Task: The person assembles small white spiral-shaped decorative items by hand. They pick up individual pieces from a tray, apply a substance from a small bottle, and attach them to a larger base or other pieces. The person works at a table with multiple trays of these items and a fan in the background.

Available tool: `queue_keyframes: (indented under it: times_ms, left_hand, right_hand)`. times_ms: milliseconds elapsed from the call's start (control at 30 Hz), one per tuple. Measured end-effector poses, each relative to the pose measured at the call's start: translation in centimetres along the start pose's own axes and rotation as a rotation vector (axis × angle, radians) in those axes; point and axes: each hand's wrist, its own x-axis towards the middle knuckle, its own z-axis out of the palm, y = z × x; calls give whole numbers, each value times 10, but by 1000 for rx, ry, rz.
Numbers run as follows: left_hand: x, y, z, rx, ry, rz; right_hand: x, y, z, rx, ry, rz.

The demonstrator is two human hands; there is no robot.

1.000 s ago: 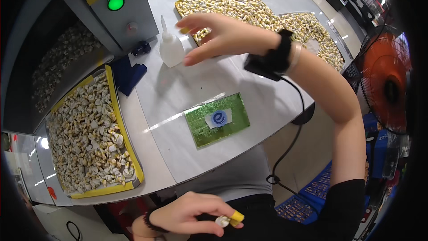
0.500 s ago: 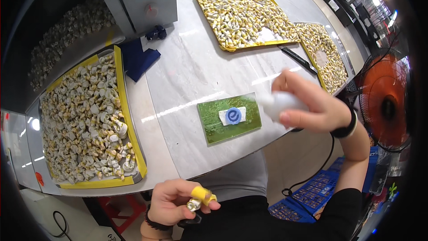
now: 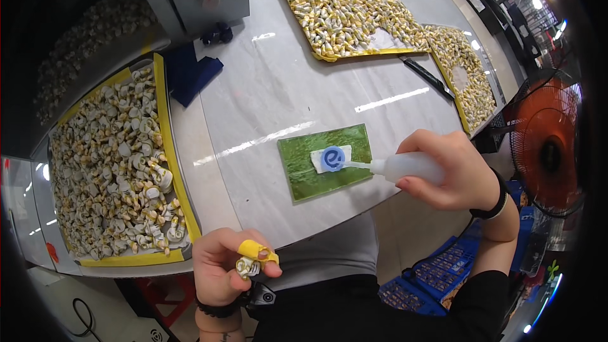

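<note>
My right hand (image 3: 451, 170) is wrapped around a whitish squeeze bottle (image 3: 411, 168), held on its side. Its thin nozzle reaches left to a small round blue cup (image 3: 332, 158), and the tip appears to be at the cup's rim. The cup sits on a white pad on a green glass-like plate (image 3: 294, 180). Lower left, my left hand (image 3: 221, 269) pinches a small white and gold figurine piece (image 3: 246, 268) between thumb and fingers. Yellow wrapping (image 3: 256, 250) covers part of a finger on that hand.
At left, a yellow-edged tray (image 3: 172, 152) holds many white and gold pieces. Two more filled trays, one large (image 3: 361, 57), stand at the far side, beside a black pen-like tool (image 3: 427, 78). A grey machine (image 3: 212, 0), dark blue cloth (image 3: 193, 82) and orange fan (image 3: 548, 145) flank the table.
The bottle's nozzle has come to the blue cup as my right hand steadied. My left hand has shifted up and left with the figurine piece. The machine's green light is no longer in view.
</note>
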Motion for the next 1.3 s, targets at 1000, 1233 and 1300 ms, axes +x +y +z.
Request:
queue_keyframes:
  times_ms: [1000, 1233, 1300]
  left_hand:
    - [3, 1, -2, -112, -72, -75]
    - [3, 2, -1, -120, -75, -70]
    - [2, 1, -1, -123, -79, -66]
  right_hand:
    - [-1, -11, -2, -204, -6, -45]
    - [0, -12, -2, -196, -17, -50]
    - [-1, -12, -2, -220, -16, -43]
